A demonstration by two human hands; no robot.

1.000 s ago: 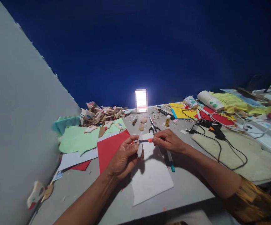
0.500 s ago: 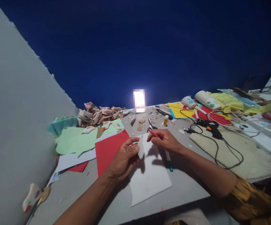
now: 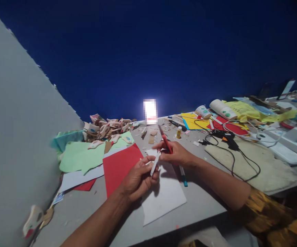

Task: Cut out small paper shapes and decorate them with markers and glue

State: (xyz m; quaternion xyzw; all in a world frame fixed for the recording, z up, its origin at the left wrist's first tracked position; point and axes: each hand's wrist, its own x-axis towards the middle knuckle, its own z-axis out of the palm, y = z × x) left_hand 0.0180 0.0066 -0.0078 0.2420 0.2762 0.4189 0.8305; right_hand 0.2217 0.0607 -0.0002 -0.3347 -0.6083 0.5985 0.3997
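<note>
My left hand (image 3: 141, 176) pinches a small white cut-out piece of paper (image 3: 155, 164), now turned nearly edge-on. Touching the top of that piece are the fingertips of my right hand (image 3: 176, 153), which also grips a slim red pen (image 3: 166, 142) pointing up and away. Below both hands lies a white sheet (image 3: 165, 202) with a curved cut at its lower left edge. A white marker with a teal end (image 3: 183, 178) rests beside the sheet, partly under my right hand. Red paper (image 3: 121, 166) lies left of my left hand.
A heap of bird-shaped cut-outs (image 3: 106, 128) sits at the back left, near green paper (image 3: 83, 156). A glue stick (image 3: 179, 132) stands beyond my right hand. Black cable (image 3: 232, 164) and a cream cloth (image 3: 256, 164) lie right. A bright light (image 3: 150, 111) shines at the back.
The white piece has turned from face-on to nearly edge-on. My right hand has come in to touch it, and the red pen has tilted more upright.
</note>
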